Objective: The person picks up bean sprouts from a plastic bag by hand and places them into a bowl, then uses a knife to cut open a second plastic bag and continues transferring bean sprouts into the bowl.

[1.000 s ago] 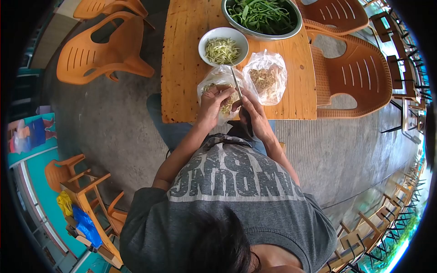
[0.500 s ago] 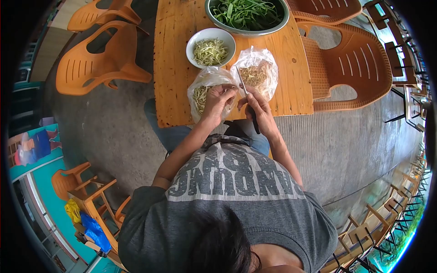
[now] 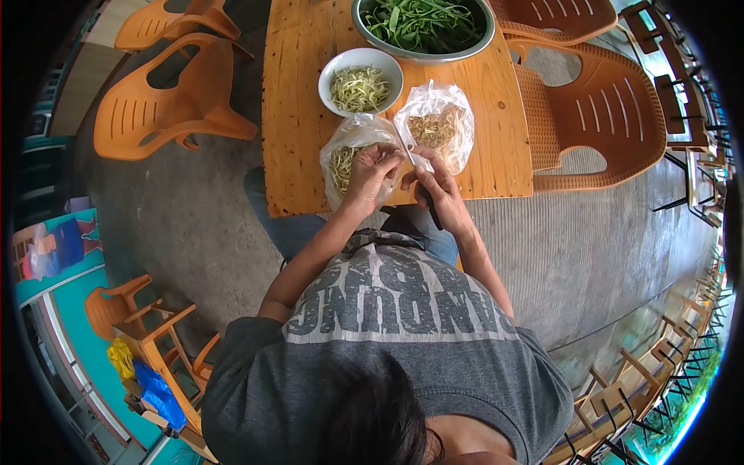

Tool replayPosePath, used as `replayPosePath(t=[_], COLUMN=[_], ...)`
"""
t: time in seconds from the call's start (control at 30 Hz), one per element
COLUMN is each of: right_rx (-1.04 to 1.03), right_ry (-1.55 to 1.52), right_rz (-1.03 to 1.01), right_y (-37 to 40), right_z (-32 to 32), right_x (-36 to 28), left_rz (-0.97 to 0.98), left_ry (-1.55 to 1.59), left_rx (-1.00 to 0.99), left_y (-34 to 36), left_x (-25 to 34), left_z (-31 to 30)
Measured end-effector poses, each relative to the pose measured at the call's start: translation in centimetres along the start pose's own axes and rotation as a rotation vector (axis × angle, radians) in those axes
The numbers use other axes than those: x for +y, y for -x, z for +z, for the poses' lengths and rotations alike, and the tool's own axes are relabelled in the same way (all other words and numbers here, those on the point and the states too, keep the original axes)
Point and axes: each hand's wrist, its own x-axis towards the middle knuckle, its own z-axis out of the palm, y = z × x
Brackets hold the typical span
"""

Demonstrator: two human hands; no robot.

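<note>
My right hand (image 3: 442, 191) is closed round the black handle of a knife (image 3: 404, 142), its thin blade pointing up and left. Close beside it, my left hand (image 3: 373, 174) pinches something too small to make out, above a clear plastic bag (image 3: 335, 142) of pale sprouts (image 3: 342, 166). Another plastic bag (image 3: 464, 116) lies open beyond my right hand, holding brownish trimmings (image 3: 434, 130). A white bowl (image 3: 326, 94) with pale green sprouts (image 3: 359, 88) stands behind the first bag.
The wooden table (image 3: 501, 139) also bears a metal basin (image 3: 486, 40) of green leafy vegetables (image 3: 422, 23) at its far side. Orange chairs (image 3: 167, 116) stand at the left, and brown-orange chairs (image 3: 620, 116) stand close along the right edge.
The knife blade has shifted slightly left and lies closer to the fingertips of my left hand. My left hand has hardly moved.
</note>
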Motion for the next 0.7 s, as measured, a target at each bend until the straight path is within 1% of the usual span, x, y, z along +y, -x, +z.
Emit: replayPosePath(t=[0.33,0.43,0.53,0.63,0.7], right_rx=[0.013,0.050,0.037,0.035,0.025], right_ry=[0.030,-0.036,-0.251,-0.180,-0.185], right_rz=[-0.002,0.025,0.040,0.059,0.065], right_y=[-0.2,0.0,0.0,0.0,0.0], right_z=[0.1,0.4,0.4,0.5,0.5], right_x=[0.8,0.2,0.3,0.1,0.4], left_rz=[-0.001,-0.042,-0.052,-0.023,-0.018], left_ry=[-0.011,0.010,0.093,0.105,0.097], left_rx=[-0.009,-0.058,-0.044,-0.021,-0.021], left_y=[0.4,0.6,0.4,0.4,0.5], left_x=[0.0,0.0,-0.1,0.0,0.1], left_z=[-0.2,-0.4,-0.5,-0.1,-0.1])
